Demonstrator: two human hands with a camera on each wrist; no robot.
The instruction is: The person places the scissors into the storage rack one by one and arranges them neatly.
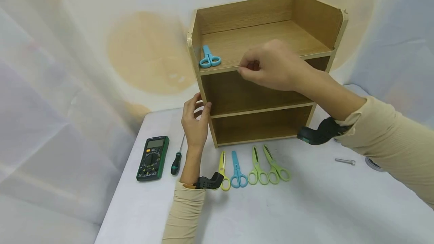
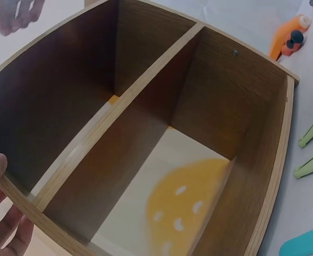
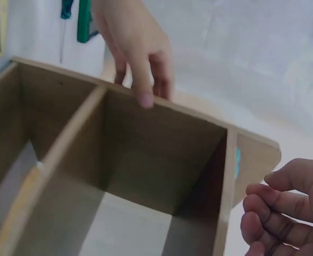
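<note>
Wooden shelf unit upright at table's back. Left hand grips its left side panel; keep that brace firm. Right hand hovers at top shelf edge, fingers curled, holding nothing. Blue scissors lie on top shelf; avoid jolting.

Shelf unit stands at the back of the bench. One pair of scissors on its top shelf, left end. Four scissors in a row before it; screwdriver, then multimeter, further left. Bolt to the right.
</note>
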